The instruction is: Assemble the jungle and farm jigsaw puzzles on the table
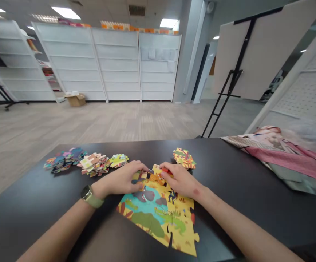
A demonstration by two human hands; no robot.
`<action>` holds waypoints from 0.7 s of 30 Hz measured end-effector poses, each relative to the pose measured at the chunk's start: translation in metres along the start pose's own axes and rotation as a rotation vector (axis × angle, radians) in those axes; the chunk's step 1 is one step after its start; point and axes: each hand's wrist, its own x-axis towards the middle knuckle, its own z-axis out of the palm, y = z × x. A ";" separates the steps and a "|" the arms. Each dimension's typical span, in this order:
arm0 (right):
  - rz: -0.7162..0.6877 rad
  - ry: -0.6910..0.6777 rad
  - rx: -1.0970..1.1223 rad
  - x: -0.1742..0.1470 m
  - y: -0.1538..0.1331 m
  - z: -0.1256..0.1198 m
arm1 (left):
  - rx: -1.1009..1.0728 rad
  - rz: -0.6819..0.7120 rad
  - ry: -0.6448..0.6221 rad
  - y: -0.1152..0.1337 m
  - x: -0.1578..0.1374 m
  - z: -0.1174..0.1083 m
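Note:
A partly joined jigsaw puzzle [152, 207] lies tilted on the black table in front of me, showing a hippo in blue water, green crocodiles and yellow ground. My left hand [129, 177], with a watch on its wrist, grips the puzzle's far left edge, thumb on top and fingers curled over the border. At the far edge, my right hand [178, 179] has its thumb and fingers closed on a puzzle piece [157, 169]; the fingers partly hide it. A gap runs between pieces at the near edge.
Piles of loose puzzle pieces sit at the back left: dark blue [65, 159], cream and brown [94, 163], and green [118, 160]. A yellow pile [184, 158] lies beyond my right hand. Crumpled pink fabric [286, 153] covers the table's right side.

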 end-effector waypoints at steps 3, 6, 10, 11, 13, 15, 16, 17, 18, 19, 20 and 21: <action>0.013 -0.008 0.004 0.001 0.003 0.003 | 0.018 0.045 0.002 -0.002 0.000 0.000; 0.032 0.031 0.024 0.003 0.007 0.004 | 0.026 0.043 -0.012 -0.002 -0.002 -0.003; 0.039 0.073 0.061 0.004 0.011 0.004 | 0.044 0.010 -0.016 -0.003 -0.004 -0.002; 0.028 0.058 0.065 0.004 0.011 0.004 | 0.044 0.016 -0.015 -0.004 -0.004 -0.001; -0.007 0.008 0.057 0.003 0.010 0.007 | 0.041 0.035 -0.006 -0.005 -0.003 -0.001; -0.053 -0.033 0.028 0.003 0.007 0.010 | 0.033 0.052 0.024 -0.004 0.000 -0.004; -0.074 -0.041 0.009 0.003 0.004 0.011 | 0.019 0.062 0.053 -0.002 0.001 -0.009; -0.088 -0.046 -0.008 0.003 0.002 0.010 | -0.003 0.077 0.097 0.002 0.000 -0.014; -0.103 -0.042 -0.032 0.003 -0.001 0.008 | -0.036 0.102 0.155 0.007 -0.002 -0.021; -0.118 -0.020 -0.066 0.001 -0.002 0.004 | -0.083 0.123 0.236 0.012 -0.007 -0.029; -0.132 0.023 -0.109 -0.001 -0.003 -0.002 | -0.133 0.176 0.359 0.017 -0.016 -0.036; -0.150 0.079 -0.162 -0.004 -0.004 -0.008 | -0.179 0.211 0.469 0.022 -0.026 -0.042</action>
